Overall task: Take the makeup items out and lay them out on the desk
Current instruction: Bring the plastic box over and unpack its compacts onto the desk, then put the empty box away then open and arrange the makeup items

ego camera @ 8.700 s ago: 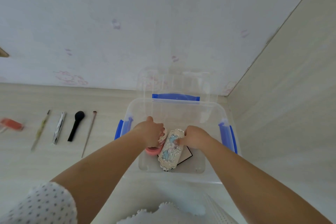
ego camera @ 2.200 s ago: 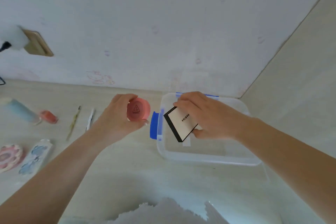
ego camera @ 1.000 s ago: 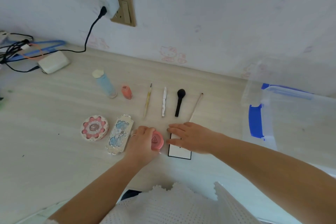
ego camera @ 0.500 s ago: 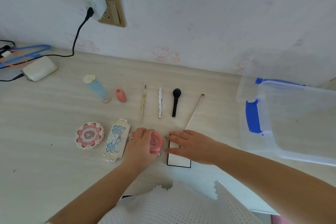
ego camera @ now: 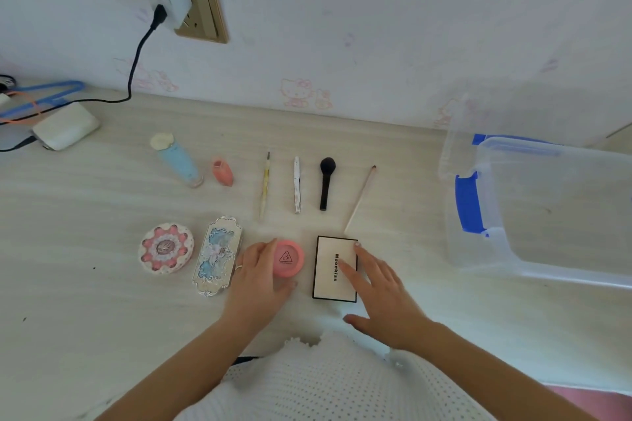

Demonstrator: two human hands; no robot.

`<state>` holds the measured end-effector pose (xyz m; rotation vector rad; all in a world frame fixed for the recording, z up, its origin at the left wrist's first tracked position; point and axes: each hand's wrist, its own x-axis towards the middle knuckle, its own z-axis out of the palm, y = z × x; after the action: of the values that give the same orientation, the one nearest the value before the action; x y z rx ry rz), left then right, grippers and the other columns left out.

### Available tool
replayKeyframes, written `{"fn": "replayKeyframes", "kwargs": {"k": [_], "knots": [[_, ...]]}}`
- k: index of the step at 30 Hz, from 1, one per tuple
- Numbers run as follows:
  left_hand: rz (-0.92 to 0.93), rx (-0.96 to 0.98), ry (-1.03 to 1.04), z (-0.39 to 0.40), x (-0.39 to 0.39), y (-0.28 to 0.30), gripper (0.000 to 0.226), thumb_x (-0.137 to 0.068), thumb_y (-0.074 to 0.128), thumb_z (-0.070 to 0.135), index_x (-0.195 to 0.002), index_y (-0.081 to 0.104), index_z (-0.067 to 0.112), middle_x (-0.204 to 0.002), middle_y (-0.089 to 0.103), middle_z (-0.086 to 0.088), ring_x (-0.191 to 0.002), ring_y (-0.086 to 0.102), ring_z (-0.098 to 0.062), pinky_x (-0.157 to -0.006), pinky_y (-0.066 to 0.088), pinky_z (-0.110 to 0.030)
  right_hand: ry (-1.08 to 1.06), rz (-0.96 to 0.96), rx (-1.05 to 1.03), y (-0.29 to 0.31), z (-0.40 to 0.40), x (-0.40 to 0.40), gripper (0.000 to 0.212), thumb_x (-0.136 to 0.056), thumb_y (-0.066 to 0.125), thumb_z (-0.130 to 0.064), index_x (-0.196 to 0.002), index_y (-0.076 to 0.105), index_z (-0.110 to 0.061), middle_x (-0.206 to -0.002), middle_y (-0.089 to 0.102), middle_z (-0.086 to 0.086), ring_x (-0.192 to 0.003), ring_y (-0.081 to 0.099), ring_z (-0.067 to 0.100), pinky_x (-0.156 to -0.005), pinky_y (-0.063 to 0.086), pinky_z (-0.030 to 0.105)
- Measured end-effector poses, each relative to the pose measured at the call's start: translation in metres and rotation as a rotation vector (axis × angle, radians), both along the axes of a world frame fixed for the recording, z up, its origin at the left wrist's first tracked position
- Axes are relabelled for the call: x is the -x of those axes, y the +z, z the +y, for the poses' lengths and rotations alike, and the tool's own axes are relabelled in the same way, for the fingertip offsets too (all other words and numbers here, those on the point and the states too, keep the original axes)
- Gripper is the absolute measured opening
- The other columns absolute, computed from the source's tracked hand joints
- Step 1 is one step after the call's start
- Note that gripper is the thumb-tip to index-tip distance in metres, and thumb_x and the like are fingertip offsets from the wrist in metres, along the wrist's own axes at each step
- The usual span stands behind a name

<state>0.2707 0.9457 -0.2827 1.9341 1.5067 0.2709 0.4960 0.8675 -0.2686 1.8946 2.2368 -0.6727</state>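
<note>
Pale wood desk (ego camera: 85,284) (cartoon-papered wall (ego camera: 376,27)); left grip (ego camera: 260,278) grasps pink compact (ego camera: 290,258), right grip (ego camera: 379,294) released.

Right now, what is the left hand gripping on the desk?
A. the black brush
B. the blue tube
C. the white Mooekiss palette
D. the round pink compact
D: the left hand curls its fingers and thumb around the round pink compact, while the right hand lies with straight fingers on the white Mooekiss palette.
</note>
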Motion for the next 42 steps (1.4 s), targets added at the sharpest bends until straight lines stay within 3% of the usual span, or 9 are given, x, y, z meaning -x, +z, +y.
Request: {"fn": "replayKeyframes", "kwargs": {"k": [7,13,18,23,27,30,35,39,42], "knots": [[-0.002,-0.023,0.034,0.005,-0.001,0.001,0.067,-0.075,0.074,0.028,-0.134,0.045,0.015,-0.127,0.047,-0.007,-0.119,0.044,-0.025,-0.096,0.039,-0.035,-0.111,0.024,-0.081,-0.002,0.010,0.017,0.073,-0.088,0.050,-0.046,-0.148,0.014,-0.024,-0.158,-0.004,0.011,-0.145,0.001,0.024,-0.117,0.006,0.037],[0.016,-0.005,0.065,0.007,-0.005,0.003,0.073,-0.073,0.076,0.031,-0.136,0.042,0.014,-0.131,0.044,-0.007,-0.120,0.044,-0.027,-0.098,0.035,-0.034,-0.160,0.033,-0.086,0.000,0.012,0.018,0.074,-0.088,0.049,-0.051,-0.148,0.014,-0.026,-0.158,-0.003,0.009,-0.145,-0.001,0.021,-0.117,0.008,0.037],[-0.057,-0.041,0.078,0.020,-0.023,0.030,0.071,-0.077,0.072,0.030,-0.138,0.040,0.017,-0.132,0.044,-0.004,-0.118,0.048,-0.017,-0.101,0.037,-0.033,-0.336,0.288,-0.138,0.026,0.010,0.004,0.071,-0.088,0.052,-0.047,-0.147,0.017,-0.030,-0.157,0.007,-0.003,-0.142,0.017,0.014,-0.110,0.027,0.030],[-0.266,-0.037,0.004,0.038,-0.080,0.078,0.046,-0.082,0.068,0.026,-0.125,0.052,0.023,-0.118,0.057,0.007,-0.104,0.054,-0.001,-0.090,0.043,-0.025,-0.541,0.604,-0.297,0.076,0.010,-0.031,0.044,-0.089,0.058,-0.029,-0.130,0.046,-0.034,-0.117,0.058,-0.016,-0.104,0.056,-0.003,-0.091,0.048,0.024],[-0.408,-0.016,-0.090,0.046,-0.140,0.114,0.032,-0.080,0.070,0.028,-0.106,0.055,0.041,-0.102,0.065,0.015,-0.093,0.059,0.008,-0.080,0.044,-0.016,-0.582,0.834,-0.450,0.121,0.007,-0.071,0.036,-0.088,0.060,-0.016,-0.106,0.056,-0.047,-0.093,0.068,-0.018,-0.089,0.065,0.001,-0.082,0.049,0.015],[-0.435,-0.053,-0.167,0.052,-0.185,0.133,0.031,-0.080,0.070,0.026,-0.099,0.055,0.046,-0.098,0.065,0.016,-0.089,0.061,0.006,-0.077,0.045,-0.015,-0.540,0.800,-0.610,0.149,0.005,-0.118,0.034,-0.086,0.058,-0.017,-0.104,0.059,-0.045,-0.093,0.068,-0.021,-0.086,0.065,-0.002,-0.078,0.046,0.007],[-0.443,-0.061,-0.172,0.064,-0.256,0.146,0.027,-0.079,0.069,0.023,-0.094,0.057,0.043,-0.097,0.066,0.016,-0.089,0.061,0.004,-0.077,0.046,-0.019,-0.582,0.671,-0.674,0.164,0.009,-0.217,0.035,-0.088,0.058,-0.020,-0.099,0.057,-0.054,-0.099,0.065,-0.027,-0.091,0.063,-0.001,-0.084,0.049,0.016],[-0.440,-0.023,-0.097,0.073,-0.296,0.139,0.027,-0.080,0.070,0.024,-0.104,0.060,0.032,-0.105,0.064,0.011,-0.094,0.060,0.002,-0.073,0.046,-0.015,-0.608,0.652,-0.743,0.156,0.016,-0.283,0.029,-0.088,0.058,-0.016,-0.102,0.059,-0.041,-0.098,0.062,-0.022,-0.093,0.062,0.001,-0.085,0.052,0.028],[-0.449,0.064,0.017,0.081,-0.316,0.131,0.043,-0.080,0.072,0.028,-0.118,0.054,0.029,-0.114,0.060,0.008,-0.101,0.057,-0.005,-0.074,0.042,-0.013,-0.691,0.635,-0.705,0.141,0.024,-0.330,0.030,-0.088,0.059,-0.016,-0.106,0.059,-0.040,-0.100,0.059,-0.022,-0.095,0.061,0.002,-0.087,0.052,0.032]]}}
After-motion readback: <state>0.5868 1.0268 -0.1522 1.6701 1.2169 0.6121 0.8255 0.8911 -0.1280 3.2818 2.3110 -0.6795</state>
